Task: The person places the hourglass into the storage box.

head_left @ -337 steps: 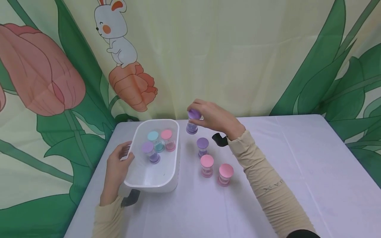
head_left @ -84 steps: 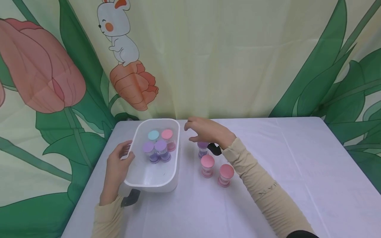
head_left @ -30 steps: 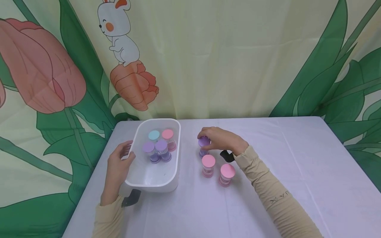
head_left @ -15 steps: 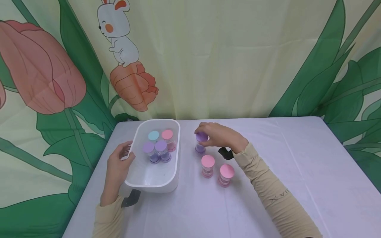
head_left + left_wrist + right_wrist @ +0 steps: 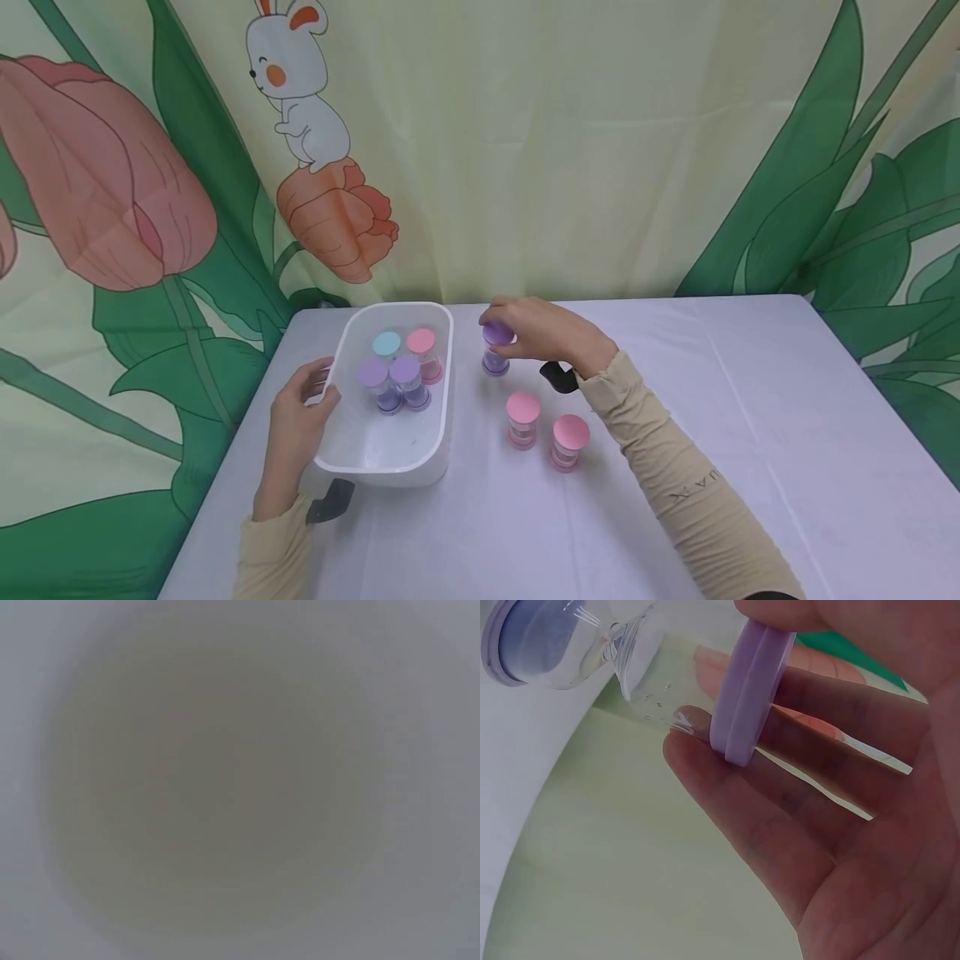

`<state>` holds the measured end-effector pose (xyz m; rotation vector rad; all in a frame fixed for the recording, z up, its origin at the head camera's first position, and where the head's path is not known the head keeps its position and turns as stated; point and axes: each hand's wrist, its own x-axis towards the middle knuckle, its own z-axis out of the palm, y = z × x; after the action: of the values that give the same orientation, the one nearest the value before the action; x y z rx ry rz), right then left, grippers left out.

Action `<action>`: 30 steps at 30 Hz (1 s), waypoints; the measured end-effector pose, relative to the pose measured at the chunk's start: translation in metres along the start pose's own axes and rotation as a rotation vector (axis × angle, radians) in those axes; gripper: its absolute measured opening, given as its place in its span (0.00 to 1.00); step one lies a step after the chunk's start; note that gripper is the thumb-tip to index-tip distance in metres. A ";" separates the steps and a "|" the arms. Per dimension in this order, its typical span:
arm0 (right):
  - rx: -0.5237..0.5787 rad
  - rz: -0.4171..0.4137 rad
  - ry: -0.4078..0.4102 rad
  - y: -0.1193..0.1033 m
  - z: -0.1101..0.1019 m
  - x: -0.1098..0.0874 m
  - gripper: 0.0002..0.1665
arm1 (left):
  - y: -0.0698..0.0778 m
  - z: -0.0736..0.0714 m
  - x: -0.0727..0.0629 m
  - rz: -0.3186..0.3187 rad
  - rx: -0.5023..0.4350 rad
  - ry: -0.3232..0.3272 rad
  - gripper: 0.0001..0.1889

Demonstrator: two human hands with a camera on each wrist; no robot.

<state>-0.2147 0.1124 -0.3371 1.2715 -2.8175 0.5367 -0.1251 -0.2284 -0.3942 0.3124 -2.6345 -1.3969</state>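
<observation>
In the head view, my right hand (image 5: 551,335) holds a small hourglass (image 5: 497,350) with purple caps, just right of the white plastic bin (image 5: 442,454). The right wrist view shows thumb and fingers around the hourglass's purple cap (image 5: 750,694), with clear glass and purple sand beyond. My left hand (image 5: 296,425) grips the bin's left rim. Inside the bin stand a blue hourglass (image 5: 387,343), a pink hourglass (image 5: 422,342) and two purple hourglasses (image 5: 406,371), close together. The left wrist view is only a grey blur.
Two pink hourglasses, a nearer one (image 5: 570,433) and a farther one (image 5: 522,410), stand on the white-covered table (image 5: 675,400) right of the bin. A printed curtain (image 5: 570,167) hangs behind the table's back edge.
My right hand has moved the purple hourglass back and left from beside the pink pair. Over the longer span, a second purple hourglass came into the bin. My left hand stays put.
</observation>
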 end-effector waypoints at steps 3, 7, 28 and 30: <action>0.001 -0.009 0.009 -0.003 -0.002 0.001 0.11 | 0.000 0.000 0.000 0.000 0.001 0.000 0.25; -0.012 -0.030 0.024 -0.007 -0.005 0.004 0.12 | 0.000 0.000 0.000 0.003 0.004 0.001 0.25; 0.006 -0.093 0.107 -0.030 -0.023 0.020 0.15 | 0.001 0.000 0.000 -0.002 0.012 -0.003 0.25; 0.009 -0.099 0.115 -0.031 -0.024 0.020 0.16 | 0.001 0.000 0.000 -0.003 0.012 -0.003 0.25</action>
<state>-0.2091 0.0860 -0.3018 1.3269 -2.6469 0.5989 -0.1255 -0.2280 -0.3928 0.3163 -2.6472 -1.3833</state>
